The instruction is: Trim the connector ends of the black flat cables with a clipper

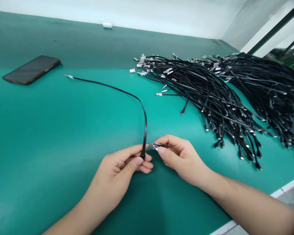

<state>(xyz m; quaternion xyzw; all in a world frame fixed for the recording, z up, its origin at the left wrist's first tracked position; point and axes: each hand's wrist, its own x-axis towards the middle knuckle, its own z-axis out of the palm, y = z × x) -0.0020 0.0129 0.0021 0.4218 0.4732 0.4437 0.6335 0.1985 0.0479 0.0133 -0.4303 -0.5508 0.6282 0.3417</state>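
My left hand (124, 166) pinches the black connector end of a flat charging cable (145, 127) between thumb and fingers. From there the cable curves up and away to the left, its far metal plug (69, 76) lying on the green tabletop. Just right of that connector, my right hand (180, 156) is closed on a small shiny metal tool (155, 146). Its silvery tip points left, close to my left fingertips. Fingers cover most of this tool, so I cannot tell its exact kind.
A large bundle of black cables (205, 88) lies to the right, with a second heap (267, 78) behind it. At the left rests a dark smartphone (31, 70). A small white piece (107, 25) sits against the wall. The green table (63, 130) ends in a pale edge at lower right.
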